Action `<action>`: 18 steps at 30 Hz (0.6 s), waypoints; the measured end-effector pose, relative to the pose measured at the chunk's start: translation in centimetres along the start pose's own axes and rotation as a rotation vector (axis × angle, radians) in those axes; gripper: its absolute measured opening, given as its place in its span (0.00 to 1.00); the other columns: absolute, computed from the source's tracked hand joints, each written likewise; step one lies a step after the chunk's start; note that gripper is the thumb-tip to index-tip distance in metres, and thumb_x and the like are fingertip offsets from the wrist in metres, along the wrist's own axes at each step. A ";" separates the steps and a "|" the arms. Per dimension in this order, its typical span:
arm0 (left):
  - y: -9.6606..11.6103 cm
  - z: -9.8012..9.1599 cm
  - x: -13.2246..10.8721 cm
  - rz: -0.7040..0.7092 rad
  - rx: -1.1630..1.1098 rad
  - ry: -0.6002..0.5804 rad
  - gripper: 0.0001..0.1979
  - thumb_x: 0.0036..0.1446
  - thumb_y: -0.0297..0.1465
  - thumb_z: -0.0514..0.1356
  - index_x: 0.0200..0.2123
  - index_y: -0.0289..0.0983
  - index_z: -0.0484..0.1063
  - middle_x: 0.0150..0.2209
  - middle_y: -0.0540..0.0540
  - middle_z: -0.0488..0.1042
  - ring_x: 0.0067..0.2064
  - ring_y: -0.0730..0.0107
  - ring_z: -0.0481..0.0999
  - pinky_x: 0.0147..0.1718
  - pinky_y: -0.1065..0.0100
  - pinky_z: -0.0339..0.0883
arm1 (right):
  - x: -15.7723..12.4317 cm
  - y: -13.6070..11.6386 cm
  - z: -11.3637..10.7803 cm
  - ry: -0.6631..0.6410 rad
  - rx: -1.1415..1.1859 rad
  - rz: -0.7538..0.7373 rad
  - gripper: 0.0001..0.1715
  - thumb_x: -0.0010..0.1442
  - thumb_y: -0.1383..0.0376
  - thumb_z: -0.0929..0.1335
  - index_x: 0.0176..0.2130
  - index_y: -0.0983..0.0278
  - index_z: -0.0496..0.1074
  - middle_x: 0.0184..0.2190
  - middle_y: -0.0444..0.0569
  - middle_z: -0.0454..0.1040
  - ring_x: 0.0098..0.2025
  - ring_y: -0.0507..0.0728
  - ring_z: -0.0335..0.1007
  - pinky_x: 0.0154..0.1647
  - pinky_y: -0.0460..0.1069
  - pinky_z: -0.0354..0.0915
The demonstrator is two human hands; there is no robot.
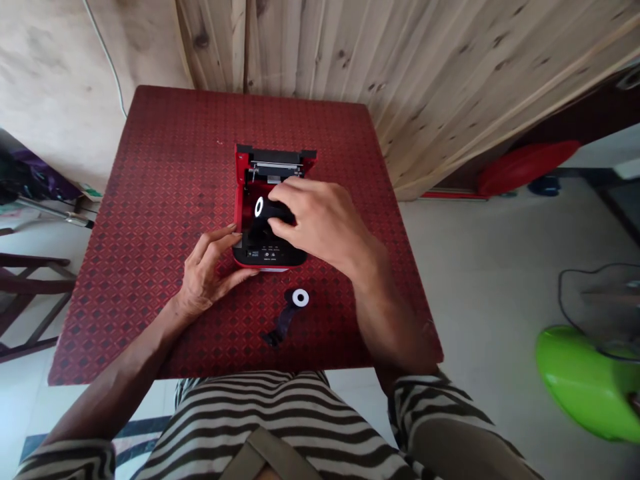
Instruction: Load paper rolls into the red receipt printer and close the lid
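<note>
A small red-and-black printer (270, 256) stands on the table with its lid (276, 157) raised at the back. At its front left corner, my left hand (206, 270) grips the body, fingers on the side and thumb along the front lower edge. My right hand (325, 223) reaches over the open compartment from the right. Between its thumb and fingers is a black ribbon roll (259, 207) with a bright white core end facing left. The roll is inside or just above the compartment; its far end is hidden by the hand. Nearer me lies another black roll with a white core (301, 298), a dark strip trailing from it.
The red patterned table (165, 167) stands against a wooden plank wall (320, 47). A dark wooden chair (30, 287) is at the left. On the floor to the right is a green plastic object (575, 383) with a dark cord near it.
</note>
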State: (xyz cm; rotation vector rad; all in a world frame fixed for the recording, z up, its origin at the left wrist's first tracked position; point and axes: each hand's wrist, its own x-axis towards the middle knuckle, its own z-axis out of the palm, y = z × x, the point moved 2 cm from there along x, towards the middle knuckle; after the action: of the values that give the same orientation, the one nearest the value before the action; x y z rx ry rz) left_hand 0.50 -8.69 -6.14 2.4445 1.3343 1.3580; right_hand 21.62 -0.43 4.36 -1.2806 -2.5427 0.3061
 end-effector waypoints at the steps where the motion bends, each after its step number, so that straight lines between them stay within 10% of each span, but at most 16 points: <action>1: 0.0 0.0 0.0 0.001 -0.004 0.006 0.35 0.58 0.42 0.75 0.63 0.40 0.68 0.58 0.39 0.79 0.59 0.57 0.82 0.59 0.57 0.80 | -0.9 0.6 -0.7 0.075 0.071 -0.004 0.12 0.64 0.69 0.73 0.49 0.63 0.80 0.47 0.51 0.83 0.48 0.61 0.80 0.52 0.56 0.72; 8: 0.3 0.0 0.3 0.019 0.002 0.016 0.35 0.57 0.40 0.76 0.63 0.38 0.69 0.57 0.39 0.80 0.58 0.57 0.83 0.58 0.58 0.80 | -8.0 9.8 2.5 0.562 0.690 0.307 0.17 0.60 0.54 0.77 0.47 0.55 0.78 0.42 0.44 0.83 0.42 0.58 0.80 0.45 0.54 0.76; 13: 0.3 -0.1 0.4 0.027 0.007 0.023 0.35 0.57 0.40 0.76 0.64 0.40 0.68 0.56 0.40 0.80 0.58 0.56 0.82 0.57 0.57 0.80 | -10.0 12.0 8.7 0.475 0.792 0.502 0.19 0.53 0.55 0.77 0.43 0.57 0.76 0.38 0.45 0.82 0.38 0.57 0.79 0.41 0.54 0.75; 18: 0.3 -0.2 0.4 0.042 0.028 0.025 0.37 0.56 0.39 0.76 0.65 0.39 0.69 0.56 0.38 0.80 0.59 0.55 0.82 0.57 0.56 0.80 | -9.8 11.6 9.6 0.399 0.694 0.505 0.17 0.55 0.56 0.75 0.43 0.58 0.75 0.36 0.44 0.82 0.30 0.54 0.74 0.34 0.52 0.71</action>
State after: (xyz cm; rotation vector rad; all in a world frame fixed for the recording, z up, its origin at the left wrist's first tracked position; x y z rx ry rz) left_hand 0.66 -8.65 -5.57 2.4956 1.3233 1.3925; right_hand 32.65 -2.12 -9.71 -1.4621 -1.5403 0.8465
